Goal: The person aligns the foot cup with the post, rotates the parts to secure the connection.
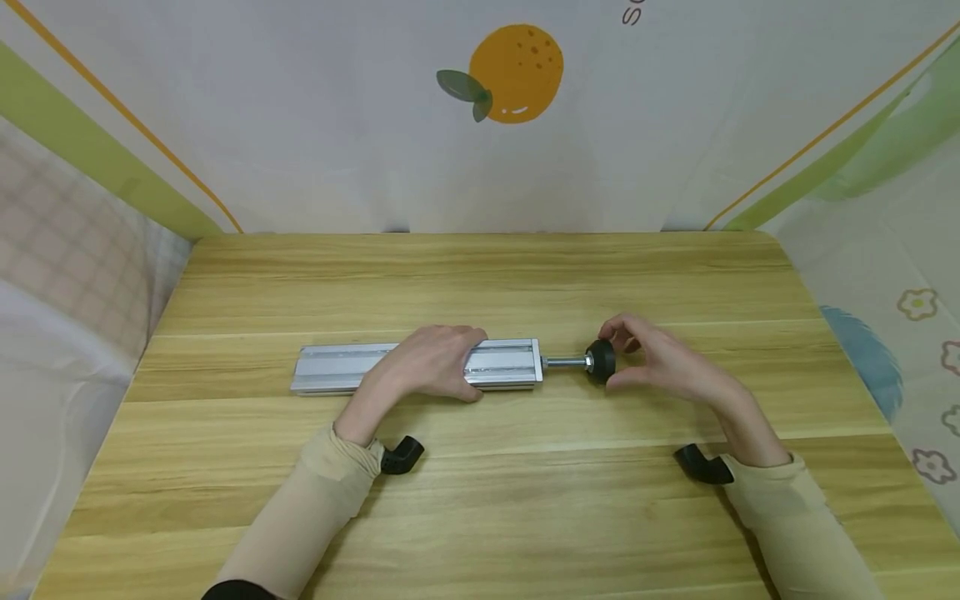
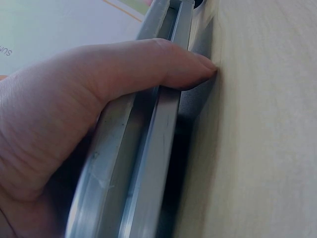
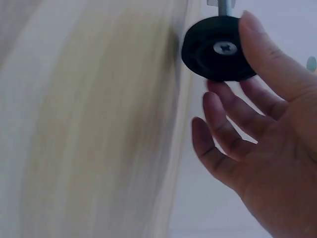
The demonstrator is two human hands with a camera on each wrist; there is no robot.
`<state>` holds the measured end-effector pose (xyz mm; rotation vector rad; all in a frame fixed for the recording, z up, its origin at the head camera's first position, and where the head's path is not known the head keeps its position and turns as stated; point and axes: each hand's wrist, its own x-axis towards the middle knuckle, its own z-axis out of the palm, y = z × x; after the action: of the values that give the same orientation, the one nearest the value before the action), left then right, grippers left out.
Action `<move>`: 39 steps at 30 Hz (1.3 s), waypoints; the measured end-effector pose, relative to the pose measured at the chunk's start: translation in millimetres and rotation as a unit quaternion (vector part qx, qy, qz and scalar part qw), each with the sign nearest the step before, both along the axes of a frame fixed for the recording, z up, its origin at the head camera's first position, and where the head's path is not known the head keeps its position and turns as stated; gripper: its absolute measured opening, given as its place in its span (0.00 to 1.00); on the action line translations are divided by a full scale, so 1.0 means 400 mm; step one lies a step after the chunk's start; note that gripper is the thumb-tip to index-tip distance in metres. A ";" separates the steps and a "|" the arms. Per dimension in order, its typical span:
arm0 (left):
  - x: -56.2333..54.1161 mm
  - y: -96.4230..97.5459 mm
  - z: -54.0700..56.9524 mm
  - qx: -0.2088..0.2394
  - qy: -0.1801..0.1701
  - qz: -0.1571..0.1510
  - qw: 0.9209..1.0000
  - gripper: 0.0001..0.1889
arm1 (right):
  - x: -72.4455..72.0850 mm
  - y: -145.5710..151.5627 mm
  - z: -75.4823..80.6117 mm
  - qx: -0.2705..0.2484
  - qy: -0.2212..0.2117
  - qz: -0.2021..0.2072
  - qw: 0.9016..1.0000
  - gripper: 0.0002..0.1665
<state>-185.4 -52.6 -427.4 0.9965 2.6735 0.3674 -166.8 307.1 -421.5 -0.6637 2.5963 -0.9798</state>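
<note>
A silver aluminium profile (image 1: 501,358) lies lengthwise across the table in the head view. My left hand (image 1: 431,360) grips it from above near its right end; in the left wrist view the thumb (image 2: 163,64) reaches down over the grooved side of the profile (image 2: 148,148). A threaded rod (image 1: 566,362) with nuts sticks out of the right end cap and carries a black levelling foot (image 1: 602,361). Thumb and fingers of my right hand (image 1: 660,358) hold the foot at its rim. The right wrist view shows the foot's underside (image 3: 198,57) with a cross-head screw in its middle.
The wooden table (image 1: 525,517) has its back edge against a white cloth (image 1: 337,125) printed with an orange. Cloth also hangs at both sides. A black curved piece sits at each cuff, the left one (image 1: 402,456) and the right one (image 1: 701,463).
</note>
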 end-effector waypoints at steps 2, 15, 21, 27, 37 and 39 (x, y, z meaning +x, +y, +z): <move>0.000 -0.001 0.001 0.002 0.001 -0.001 1.000 0.30 | 0.000 0.006 0.002 0.014 0.002 0.009 1.000 0.32; 0.000 -0.001 -0.001 0.002 0.001 0.001 1.000 0.28 | 0.002 0.009 0.008 0.021 -0.010 0.018 1.000 0.39; -0.001 0.000 0.001 0.002 0.001 0.001 1.000 0.29 | -0.003 -0.005 -0.002 0.002 0.005 0.006 1.000 0.45; -0.003 0.001 0.001 0.003 0.003 -0.001 1.000 0.29 | -0.002 -0.013 -0.002 0.001 0.009 -0.003 1.000 0.41; -0.001 0.000 -0.002 0.000 0.002 -0.001 1.000 0.29 | -0.003 0.010 0.002 0.028 -0.015 0.008 0.999 0.29; -0.001 0.000 -0.002 -0.001 0.002 0.000 1.000 0.30 | -0.003 0.012 0.003 0.034 -0.020 0.014 0.999 0.29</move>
<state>-185.7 -52.6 -428.3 0.9989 2.6775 0.3632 -168.1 311.9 -420.5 -0.6541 2.5657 -0.8825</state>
